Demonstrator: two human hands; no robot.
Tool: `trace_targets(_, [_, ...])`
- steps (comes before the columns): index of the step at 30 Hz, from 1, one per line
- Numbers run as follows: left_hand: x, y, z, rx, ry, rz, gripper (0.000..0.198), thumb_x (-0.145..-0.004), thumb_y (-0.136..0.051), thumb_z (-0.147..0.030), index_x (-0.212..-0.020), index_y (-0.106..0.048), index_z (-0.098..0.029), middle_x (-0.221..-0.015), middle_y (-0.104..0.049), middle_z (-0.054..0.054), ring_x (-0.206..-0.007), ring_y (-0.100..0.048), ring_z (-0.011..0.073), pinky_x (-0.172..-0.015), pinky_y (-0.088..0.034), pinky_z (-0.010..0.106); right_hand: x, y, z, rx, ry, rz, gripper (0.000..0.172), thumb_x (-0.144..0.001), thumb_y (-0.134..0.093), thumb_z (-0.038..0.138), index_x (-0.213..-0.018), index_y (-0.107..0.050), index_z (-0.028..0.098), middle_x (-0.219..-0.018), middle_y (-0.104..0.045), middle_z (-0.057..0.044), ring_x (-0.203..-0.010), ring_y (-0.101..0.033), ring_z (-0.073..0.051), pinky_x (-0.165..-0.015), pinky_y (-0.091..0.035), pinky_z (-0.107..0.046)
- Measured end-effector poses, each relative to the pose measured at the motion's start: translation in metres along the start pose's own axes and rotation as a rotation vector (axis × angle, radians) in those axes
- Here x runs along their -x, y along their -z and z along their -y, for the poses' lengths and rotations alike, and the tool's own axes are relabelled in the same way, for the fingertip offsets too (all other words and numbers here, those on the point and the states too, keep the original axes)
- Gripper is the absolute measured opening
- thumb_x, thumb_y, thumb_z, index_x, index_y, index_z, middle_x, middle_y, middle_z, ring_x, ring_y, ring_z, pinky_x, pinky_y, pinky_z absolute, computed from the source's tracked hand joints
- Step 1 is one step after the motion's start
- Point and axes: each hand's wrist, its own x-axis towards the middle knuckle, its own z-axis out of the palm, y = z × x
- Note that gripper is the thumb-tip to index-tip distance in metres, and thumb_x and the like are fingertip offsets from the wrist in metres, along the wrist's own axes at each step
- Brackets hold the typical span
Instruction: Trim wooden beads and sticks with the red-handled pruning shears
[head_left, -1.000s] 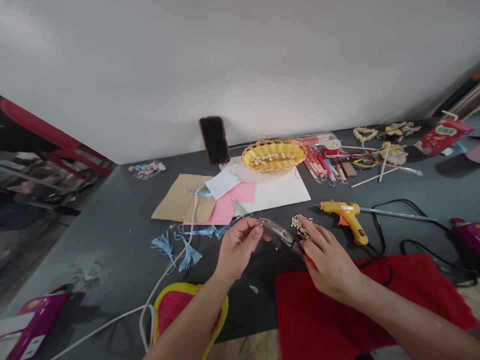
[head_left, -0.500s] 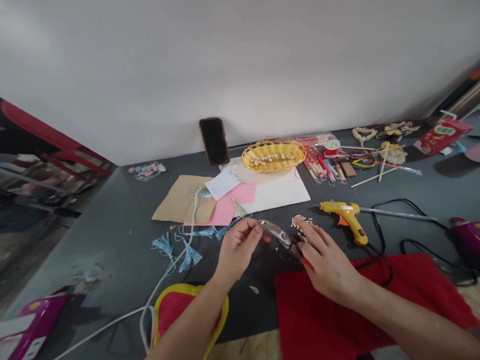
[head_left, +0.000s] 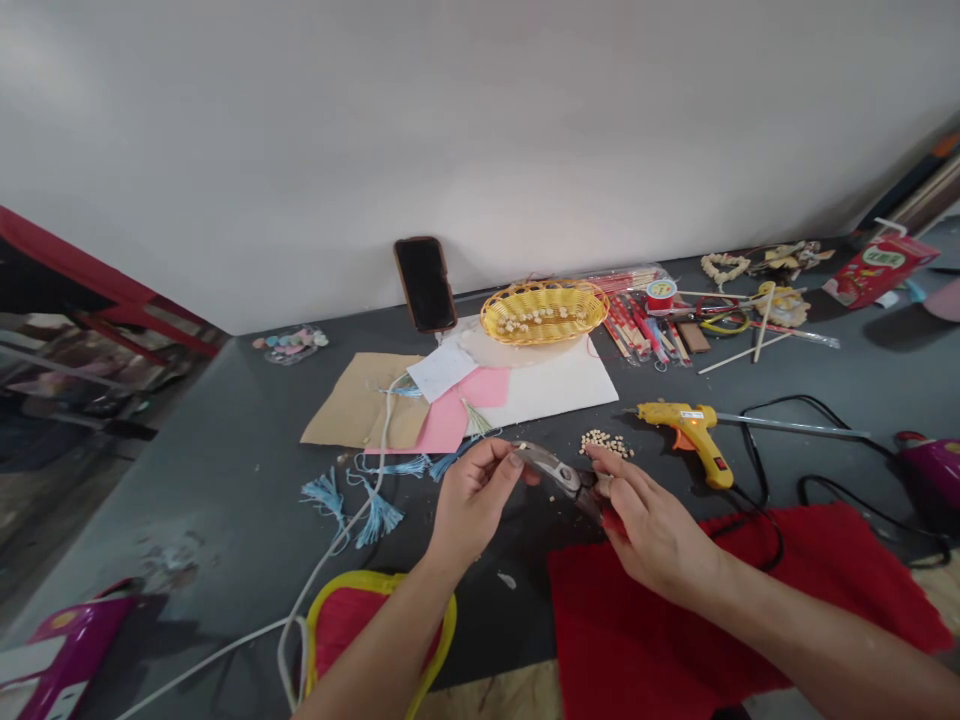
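Observation:
My right hand (head_left: 654, 520) is closed round the red handles of pruning shears (head_left: 559, 470), whose metal blades point left toward my other hand. My left hand (head_left: 480, 500) pinches something at the blade tips; a small pale bit shows there, too small to name. Just beyond my right fingers lies a pile of small pale pieces (head_left: 611, 442), like cut bits or beads. A yellow glue gun (head_left: 697, 435) with a clear glue stick lies to the right of the pile. Several blue tassels (head_left: 381, 518) are left of my left hand.
A yellow basket (head_left: 544, 310) with pale pieces stands on white board (head_left: 559, 385) at the back. A phone (head_left: 425, 283) leans on the wall. Red cloth (head_left: 750, 610) lies under my right forearm. A white cable (head_left: 330, 550) crosses the left side. A red drink box (head_left: 877, 268) stands far right.
My right fingers have drawn in closer round the shears' handles, uncovering more of the pale pile. My left hand keeps its pinch at the blade tips. The view has shifted slightly.

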Motion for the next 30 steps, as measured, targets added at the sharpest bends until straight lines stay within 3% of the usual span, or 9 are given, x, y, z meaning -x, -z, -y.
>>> trace_targets(3, [0.001, -0.001, -0.004, -0.038, -0.014, -0.009, 0.022, -0.087, -0.058, -0.036, -0.077, -0.062, -0.017, -0.069, -0.069, 0.003, -0.053, -0.048, 0.0096, -0.048, -0.032, 0.020, 0.000, 0.001, 0.000, -0.022, -0.026, -0.021, 0.043, -0.078, -0.042, 0.002, -0.120, -0.046, 0.010, -0.128, -0.057, -0.023, -0.123, -0.053, -0.030, -0.095, -0.054, -0.048])
trace_targets(6, [0.004, -0.002, -0.011, -0.110, -0.040, -0.011, 0.024, -0.087, -0.057, -0.035, -0.074, -0.063, -0.016, -0.066, -0.067, 0.002, -0.050, -0.045, 0.0094, -0.047, -0.031, 0.021, -0.001, 0.004, 0.001, -0.015, -0.068, 0.064, 0.054, -0.080, -0.044, 0.006, -0.133, -0.038, 0.009, -0.127, -0.059, -0.020, -0.113, -0.060, -0.030, -0.092, -0.055, -0.049])
trace_targets(10, [0.008, -0.003, -0.018, -0.208, -0.069, -0.004, 0.027, -0.087, -0.054, -0.036, -0.072, -0.065, -0.016, -0.061, -0.062, 0.001, -0.047, -0.040, 0.0088, -0.046, -0.030, 0.021, -0.001, 0.008, 0.001, -0.039, -0.133, 0.192, 0.053, -0.081, -0.049, 0.014, -0.134, -0.040, 0.013, -0.123, -0.062, -0.015, -0.108, -0.061, -0.029, -0.092, -0.055, -0.046])
trace_targets(20, [0.015, -0.009, -0.020, -0.264, -0.045, -0.038, 0.030, -0.089, -0.050, -0.039, -0.073, -0.063, -0.017, -0.046, -0.040, -0.006, -0.044, -0.036, 0.0098, -0.044, -0.027, 0.022, -0.003, 0.012, 0.002, -0.056, -0.184, 0.260, 0.050, -0.077, -0.042, 0.008, -0.125, -0.049, 0.013, -0.109, -0.064, -0.014, -0.096, -0.064, -0.027, -0.085, -0.056, -0.046])
trace_targets(25, [0.013, -0.006, -0.013, -0.183, -0.019, -0.002, 0.032, -0.090, -0.050, -0.041, -0.072, -0.060, -0.016, -0.056, -0.057, -0.001, -0.045, -0.034, 0.0080, -0.044, -0.026, 0.021, -0.003, 0.010, 0.002, -0.020, -0.167, 0.252, 0.053, -0.078, -0.041, 0.009, -0.130, -0.046, 0.010, -0.116, -0.062, -0.017, -0.101, -0.062, -0.029, -0.088, -0.055, -0.047])
trace_targets(30, [0.009, -0.003, -0.008, 0.127, 0.082, 0.118, 0.034, -0.086, -0.058, -0.047, -0.071, -0.053, -0.016, -0.059, -0.064, 0.002, -0.040, -0.029, 0.0048, -0.041, -0.020, 0.020, -0.005, 0.012, 0.000, -0.009, -0.138, 0.242, 0.058, -0.075, -0.044, 0.008, -0.133, -0.044, 0.010, -0.120, -0.061, -0.017, -0.106, -0.060, -0.029, -0.092, -0.053, -0.047])
